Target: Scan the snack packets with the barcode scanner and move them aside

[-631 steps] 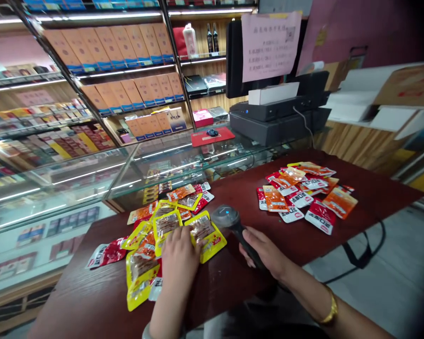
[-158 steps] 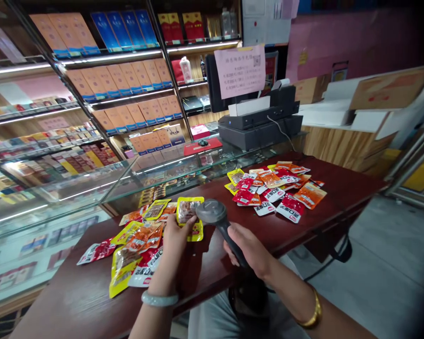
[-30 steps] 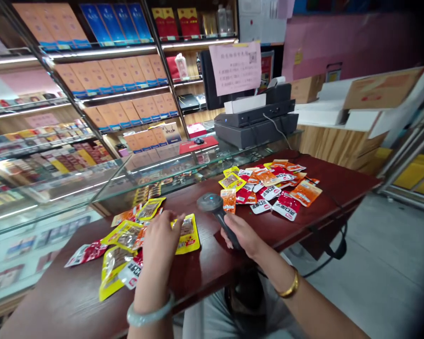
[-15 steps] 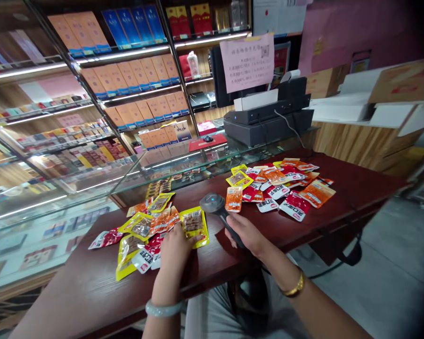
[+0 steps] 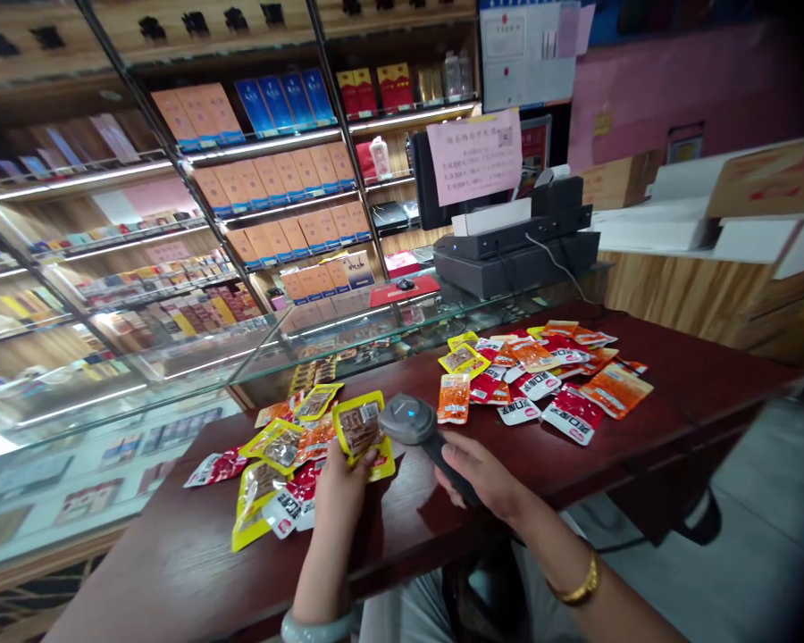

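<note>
My left hand [image 5: 339,478] grips a yellow snack packet [image 5: 360,432] by its lower edge and holds it tilted up, just above the dark red table [image 5: 174,563]. My right hand [image 5: 482,478] is closed round the handle of a grey barcode scanner [image 5: 410,420], whose head sits right beside the packet. Left of my hands lies a heap of yellow, orange and red packets [image 5: 278,460]. A second heap of red, orange and white packets [image 5: 542,375] lies further right on the table.
A glass display counter [image 5: 174,366] runs along the table's far side, with shelves of boxed goods behind. A black cash register [image 5: 515,246] with a pink notice stands at the back. Cardboard boxes [image 5: 743,192] rest on a wooden counter at right.
My left hand has lifted the yellow packet off the table and raised it to the scanner head. The right hand has kept its hold on the scanner.
</note>
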Available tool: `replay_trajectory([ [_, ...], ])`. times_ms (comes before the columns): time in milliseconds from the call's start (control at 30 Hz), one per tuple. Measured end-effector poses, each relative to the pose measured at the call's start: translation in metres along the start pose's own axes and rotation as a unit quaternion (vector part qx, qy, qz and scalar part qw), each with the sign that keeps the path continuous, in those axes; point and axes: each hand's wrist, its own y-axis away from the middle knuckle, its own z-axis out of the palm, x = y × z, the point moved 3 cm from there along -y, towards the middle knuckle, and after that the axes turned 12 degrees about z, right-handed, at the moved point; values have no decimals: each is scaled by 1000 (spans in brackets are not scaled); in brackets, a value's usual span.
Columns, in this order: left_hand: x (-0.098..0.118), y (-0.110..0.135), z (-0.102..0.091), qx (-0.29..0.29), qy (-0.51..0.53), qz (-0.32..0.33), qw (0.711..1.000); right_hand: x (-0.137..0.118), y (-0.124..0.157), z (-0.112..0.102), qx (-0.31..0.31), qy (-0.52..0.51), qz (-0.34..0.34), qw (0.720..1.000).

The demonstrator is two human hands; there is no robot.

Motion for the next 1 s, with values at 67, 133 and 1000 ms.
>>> replay_trajectory([
  [67,-5,-3,1,-6,32,-1,999,1,0,0,-12,3,-3,1000],
  [133,-8,-5,2,-7,48,0,999,2,0,0,-12,-2,-4,1000],
  [1000,47,-19,42,-24,133,73,988,2,-3,-2,11,-39,-3,999],
])
